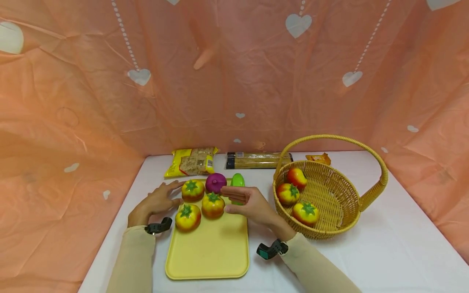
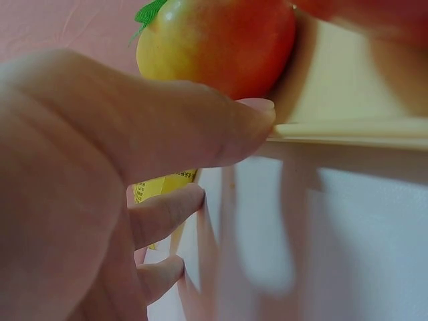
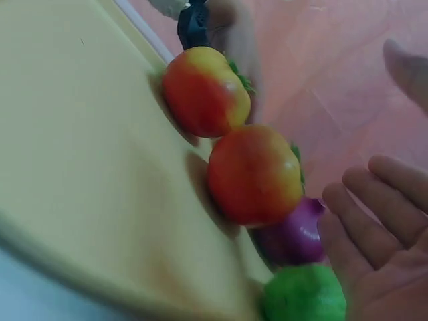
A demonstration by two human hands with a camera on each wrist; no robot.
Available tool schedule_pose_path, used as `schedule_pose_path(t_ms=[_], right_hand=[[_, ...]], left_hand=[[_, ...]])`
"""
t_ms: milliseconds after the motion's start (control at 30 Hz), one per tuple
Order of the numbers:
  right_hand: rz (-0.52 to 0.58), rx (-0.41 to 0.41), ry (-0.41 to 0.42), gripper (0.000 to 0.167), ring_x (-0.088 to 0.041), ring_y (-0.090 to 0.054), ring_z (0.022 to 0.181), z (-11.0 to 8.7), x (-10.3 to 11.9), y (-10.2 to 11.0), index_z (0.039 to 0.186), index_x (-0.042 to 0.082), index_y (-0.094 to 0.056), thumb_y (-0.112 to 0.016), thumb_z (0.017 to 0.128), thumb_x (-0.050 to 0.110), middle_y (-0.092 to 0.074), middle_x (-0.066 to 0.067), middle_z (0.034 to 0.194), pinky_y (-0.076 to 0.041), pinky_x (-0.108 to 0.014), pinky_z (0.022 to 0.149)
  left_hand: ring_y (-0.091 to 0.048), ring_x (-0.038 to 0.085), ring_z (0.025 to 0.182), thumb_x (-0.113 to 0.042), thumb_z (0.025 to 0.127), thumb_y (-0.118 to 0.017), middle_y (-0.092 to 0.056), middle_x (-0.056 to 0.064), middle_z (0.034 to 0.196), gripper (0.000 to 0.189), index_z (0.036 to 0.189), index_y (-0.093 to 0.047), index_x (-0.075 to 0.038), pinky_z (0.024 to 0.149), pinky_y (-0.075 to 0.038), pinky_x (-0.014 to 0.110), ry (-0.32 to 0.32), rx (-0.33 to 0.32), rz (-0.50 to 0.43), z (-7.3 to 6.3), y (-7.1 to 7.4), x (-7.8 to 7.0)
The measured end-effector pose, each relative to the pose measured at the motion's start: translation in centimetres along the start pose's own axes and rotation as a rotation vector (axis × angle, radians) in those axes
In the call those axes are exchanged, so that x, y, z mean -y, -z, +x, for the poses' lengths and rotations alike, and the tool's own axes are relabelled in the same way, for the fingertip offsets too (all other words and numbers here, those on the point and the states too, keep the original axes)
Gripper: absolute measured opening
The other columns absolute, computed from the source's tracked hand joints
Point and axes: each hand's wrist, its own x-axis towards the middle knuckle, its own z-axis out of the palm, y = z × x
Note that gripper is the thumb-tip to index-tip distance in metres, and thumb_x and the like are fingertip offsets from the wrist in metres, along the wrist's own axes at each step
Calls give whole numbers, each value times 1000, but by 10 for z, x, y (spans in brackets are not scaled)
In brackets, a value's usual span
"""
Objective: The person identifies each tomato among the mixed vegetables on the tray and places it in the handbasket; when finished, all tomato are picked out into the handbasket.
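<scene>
Three red-and-yellow tomatoes with green leafy tops sit on the yellow tray (image 1: 209, 252): a back one (image 1: 192, 190), a front-left one (image 1: 188, 217) and a right one (image 1: 213, 205). A purple onion (image 1: 215, 183) and a rounded green vegetable (image 1: 237, 180) lie toward its far end. My left hand (image 1: 159, 199) is at the tray's left side, fingers spread; in the left wrist view its thumb (image 2: 200, 127) lies at the rim beside a tomato (image 2: 221, 43). Fingers extended, my right hand (image 1: 253, 205) hovers over the tray's right side, partly covering the green vegetable.
Right of the tray stands a wicker basket (image 1: 351, 187) with a tall handle, holding two tomatoes (image 1: 305, 214) and a red-yellow fruit (image 1: 297, 178). Behind are a yellow bag (image 1: 194, 162), a pack of thin sticks (image 1: 260, 160) and a small orange packet (image 1: 318, 158).
</scene>
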Motion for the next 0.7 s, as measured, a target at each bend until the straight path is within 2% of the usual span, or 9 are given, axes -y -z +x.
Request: schedule_pose_path(t_ms=[100, 200, 433, 567, 700], right_hand=[[-109, -11, -9, 66, -29, -63, 146, 9, 0, -7, 153, 3, -63, -86, 97, 28, -67, -13, 154, -46, -50, 125], [-201, -44, -2, 62, -28, -67, 141, 18, -1, -13, 151, 6, -66, -87, 96, 28, -70, -9, 151, -51, -47, 121], [-258, -108, -12, 56, -32, -71, 135, 33, -7, -27, 146, 2, -69, -87, 96, 20, -72, -15, 146, -57, -44, 114], [-341, -131, -35, 54, -32, -73, 132, 39, -9, -34, 143, 2, -71, -88, 95, 20, -74, -15, 143, -60, -43, 110], [-426, -138, -60, 53, -32, -72, 131, 40, -8, -38, 141, 4, -74, -89, 93, 21, -75, -14, 140, -59, -45, 111]], left_hand=[[-8, 68, 161, -30, 101, -74, -30, 32, 175, 75, 168, -45, -14, 114, -2, 96, 5, 2, -19, 0, 0, 0], [-6, 68, 161, -29, 101, -74, -30, 31, 176, 74, 168, -45, -14, 115, -1, 95, 7, 4, -32, 0, -1, 1], [-6, 67, 161, -29, 101, -74, -29, 31, 176, 75, 168, -44, -15, 115, -1, 95, 20, 11, -24, 1, 0, 0], [-6, 67, 161, -28, 101, -74, -29, 30, 176, 75, 168, -44, -15, 115, -1, 95, 18, 10, -23, 0, 0, -1], [-7, 68, 161, -29, 101, -74, -30, 32, 175, 74, 168, -45, -14, 114, -2, 96, 7, 7, -15, 0, 0, -1]])
